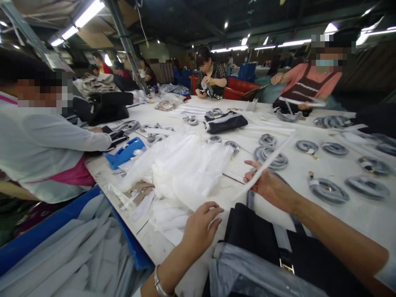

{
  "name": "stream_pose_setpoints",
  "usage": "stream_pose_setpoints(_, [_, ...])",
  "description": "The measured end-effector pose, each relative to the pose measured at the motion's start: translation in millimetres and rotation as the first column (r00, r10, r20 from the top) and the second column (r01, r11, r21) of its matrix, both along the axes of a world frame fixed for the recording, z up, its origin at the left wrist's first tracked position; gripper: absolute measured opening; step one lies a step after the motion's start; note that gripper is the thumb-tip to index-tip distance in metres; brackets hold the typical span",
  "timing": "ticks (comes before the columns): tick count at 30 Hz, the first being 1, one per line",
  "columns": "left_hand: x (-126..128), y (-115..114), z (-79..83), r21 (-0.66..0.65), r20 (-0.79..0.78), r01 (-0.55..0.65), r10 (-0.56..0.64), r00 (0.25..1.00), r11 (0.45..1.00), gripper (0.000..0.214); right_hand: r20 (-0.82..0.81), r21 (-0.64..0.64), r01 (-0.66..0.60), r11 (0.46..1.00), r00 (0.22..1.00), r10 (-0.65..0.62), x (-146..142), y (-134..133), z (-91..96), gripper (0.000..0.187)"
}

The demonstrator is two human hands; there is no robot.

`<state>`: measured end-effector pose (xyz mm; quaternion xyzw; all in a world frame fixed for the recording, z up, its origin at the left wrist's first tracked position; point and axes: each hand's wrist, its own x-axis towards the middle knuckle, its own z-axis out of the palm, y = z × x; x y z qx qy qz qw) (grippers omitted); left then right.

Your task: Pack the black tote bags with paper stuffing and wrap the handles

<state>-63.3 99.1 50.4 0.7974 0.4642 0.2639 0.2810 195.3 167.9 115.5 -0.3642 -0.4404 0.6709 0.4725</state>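
My right hand (262, 185) is closed around a long thin white strip (274, 154), which slants up and away over the table. Loosely curved, my left hand (202, 225) hovers beside a white table edge area with its thumb and fingers apart and nothing visible in them. Below and between both hands lies a black bag (253, 231) with a grey strap and a gold buckle (286, 266). Translucent wrapping (247, 268) covers its near side. A heap of thin white sheets (185, 165) is just ahead of my left hand.
Coiled, wrapped grey straps (328, 189) lie across the right of the white table (340, 216). Another black bag (227, 121) lies farther back, and a blue tape dispenser (125, 152) left. A blue bin (123, 231) holds pale pieces. Co-workers (46, 132) work around the table.
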Motion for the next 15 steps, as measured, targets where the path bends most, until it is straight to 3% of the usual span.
stream_pose_setpoints(2, [-9.1, 8.9, 3.8, 0.111, -0.264, 0.16, -0.126, 0.956, 0.981, 0.044, -0.007, -0.01, -0.034, 0.999, 0.999, 0.033, -4.6, -6.0, 4.1, 0.065])
stream_pose_setpoints(5, [-16.5, 21.1, 7.1, 0.145, -0.566, 0.368, -0.228, 0.793, 0.919, 0.064, 0.062, -0.029, 0.033, 0.999, 0.998, -0.031, -8.8, -13.8, 9.1, 0.079])
stream_pose_setpoints(9, [-16.3, 36.2, 13.2, 0.263, -0.699, 0.479, -0.178, 0.693, 0.837, 0.013, 0.143, -0.07, 0.159, 0.985, 0.979, -0.148, -9.3, -19.6, 12.9, 0.094])
stream_pose_setpoints(12, [-16.6, 48.8, 34.5, 0.415, -0.686, 0.508, -0.108, 0.72, 0.754, 0.013, 0.192, -0.119, 0.218, 0.969, 0.962, -0.193, -4.5, -20.4, 15.0, 0.076])
stream_pose_setpoints(15, [-22.3, 54.9, 76.5, 0.655, -0.489, 0.321, 0.06, 0.87, 0.684, 0.019, 0.323, -0.084, 0.289, 0.954, 0.913, -0.248, 7.3, -20.1, 15.1, 0.043])
